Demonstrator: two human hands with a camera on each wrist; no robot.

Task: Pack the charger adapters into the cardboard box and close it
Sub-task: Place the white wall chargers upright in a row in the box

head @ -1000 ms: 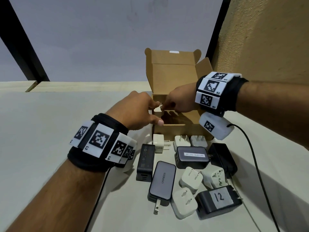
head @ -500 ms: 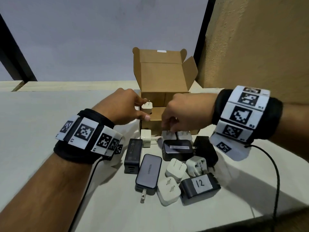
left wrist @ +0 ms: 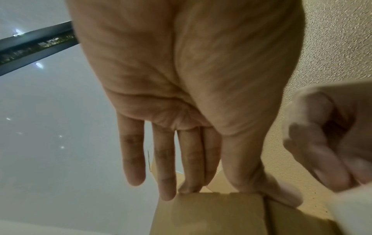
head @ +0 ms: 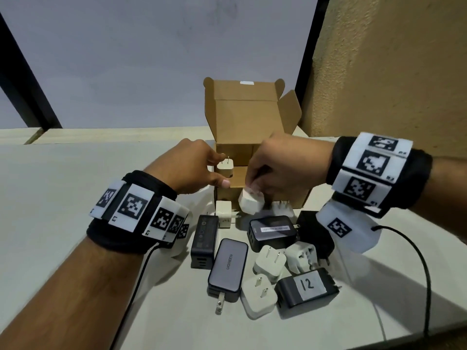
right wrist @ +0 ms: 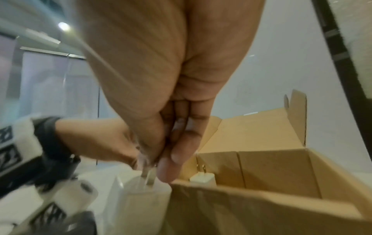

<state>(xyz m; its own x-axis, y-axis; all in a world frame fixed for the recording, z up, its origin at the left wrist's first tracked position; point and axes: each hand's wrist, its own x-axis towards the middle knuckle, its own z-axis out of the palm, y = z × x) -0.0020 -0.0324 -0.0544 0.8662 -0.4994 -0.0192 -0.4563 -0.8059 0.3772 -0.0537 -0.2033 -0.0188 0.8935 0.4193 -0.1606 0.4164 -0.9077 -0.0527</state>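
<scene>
The cardboard box stands open on the table, lid upright. One white adapter stands inside at the front left corner, prongs up, with nothing gripping it. My left hand pinches the box's front left wall, thumb on the outside. My right hand pinches a second white adapter by its prongs. It hangs just above the table, in front of the box's front wall.
Several black, grey and white adapters lie in a pile in front of the box, among them a grey UGREEN one and a black one labelled 12. A textured wall rises close on the right. Wrist cables trail over the table.
My right hand left the box, dropped to the pile and lifted a white adapter by its prongs. The left hand stayed on the box's front corner.
</scene>
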